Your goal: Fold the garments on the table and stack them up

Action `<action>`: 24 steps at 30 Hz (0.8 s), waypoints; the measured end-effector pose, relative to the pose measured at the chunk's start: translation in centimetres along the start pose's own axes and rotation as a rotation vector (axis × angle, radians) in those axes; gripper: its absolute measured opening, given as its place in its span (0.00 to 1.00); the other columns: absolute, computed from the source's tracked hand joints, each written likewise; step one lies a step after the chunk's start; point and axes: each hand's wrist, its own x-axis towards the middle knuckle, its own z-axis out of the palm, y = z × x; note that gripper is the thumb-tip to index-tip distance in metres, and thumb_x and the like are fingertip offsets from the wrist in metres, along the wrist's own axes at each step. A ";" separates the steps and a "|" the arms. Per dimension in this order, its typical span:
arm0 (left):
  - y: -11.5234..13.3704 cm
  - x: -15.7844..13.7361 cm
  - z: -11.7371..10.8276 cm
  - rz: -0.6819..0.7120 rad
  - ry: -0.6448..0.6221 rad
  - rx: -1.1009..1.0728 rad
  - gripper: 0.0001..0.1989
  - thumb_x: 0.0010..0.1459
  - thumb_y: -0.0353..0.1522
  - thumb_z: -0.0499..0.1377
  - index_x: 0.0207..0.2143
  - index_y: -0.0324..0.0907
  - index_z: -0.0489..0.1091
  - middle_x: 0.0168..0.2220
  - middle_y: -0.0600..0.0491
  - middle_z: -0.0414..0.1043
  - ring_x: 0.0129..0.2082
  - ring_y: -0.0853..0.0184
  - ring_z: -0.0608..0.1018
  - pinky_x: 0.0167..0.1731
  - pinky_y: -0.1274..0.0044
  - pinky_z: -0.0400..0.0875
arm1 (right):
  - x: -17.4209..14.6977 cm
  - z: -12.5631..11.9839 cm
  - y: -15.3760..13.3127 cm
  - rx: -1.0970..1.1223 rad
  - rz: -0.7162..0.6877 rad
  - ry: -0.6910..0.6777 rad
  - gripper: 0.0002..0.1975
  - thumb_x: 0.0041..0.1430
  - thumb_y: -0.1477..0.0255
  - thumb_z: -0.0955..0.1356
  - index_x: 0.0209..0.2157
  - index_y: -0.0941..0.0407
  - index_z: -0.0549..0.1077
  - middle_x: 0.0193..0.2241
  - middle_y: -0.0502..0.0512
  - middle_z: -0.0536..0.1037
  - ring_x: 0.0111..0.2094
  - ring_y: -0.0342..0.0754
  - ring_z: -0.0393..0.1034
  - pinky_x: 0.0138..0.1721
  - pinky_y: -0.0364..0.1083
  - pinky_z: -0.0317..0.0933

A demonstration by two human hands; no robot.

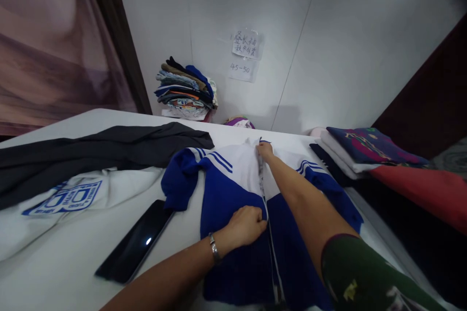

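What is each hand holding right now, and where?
Both grip the blue-and-white jacket: the left hand pinches its front beside the zipper, the right hand holds the zipper top at the collar.

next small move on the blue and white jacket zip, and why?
Probably let go at the collar and start folding. The right hand pinches the zip at the very top of the blue and white jacket, so it looks fully closed, while the left hand pins the front lower down beside the zip line. The jacket lies flat on the white table.
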 end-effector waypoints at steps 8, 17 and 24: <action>0.4 1.8 1.6 0.084 0.052 0.147 0.12 0.60 0.38 0.52 0.33 0.42 0.73 0.33 0.47 0.77 0.37 0.58 0.79 0.36 0.72 0.67 | 0.8 -1.4 2.5 -0.191 -0.040 0.065 0.14 0.52 0.75 0.65 0.39 0.59 0.79 0.38 0.59 0.81 0.42 0.52 0.74 0.41 0.44 0.63; -0.6 -0.4 1.0 0.173 0.057 0.202 0.11 0.59 0.38 0.55 0.41 0.42 0.71 0.41 0.47 0.76 0.44 0.56 0.77 0.45 0.66 0.69 | -3.6 -0.6 3.3 -0.248 -0.286 0.022 0.27 0.61 0.70 0.60 0.62 0.55 0.62 0.60 0.59 0.66 0.61 0.51 0.60 0.58 0.49 0.56; -2.6 -1.8 3.2 0.285 0.096 0.228 0.26 0.61 0.39 0.56 0.60 0.41 0.62 0.65 0.43 0.57 0.65 0.52 0.57 0.63 0.56 0.50 | -10.5 0.8 4.4 -0.517 -0.533 -0.319 0.26 0.66 0.62 0.60 0.62 0.56 0.61 0.66 0.62 0.54 0.68 0.56 0.44 0.65 0.59 0.39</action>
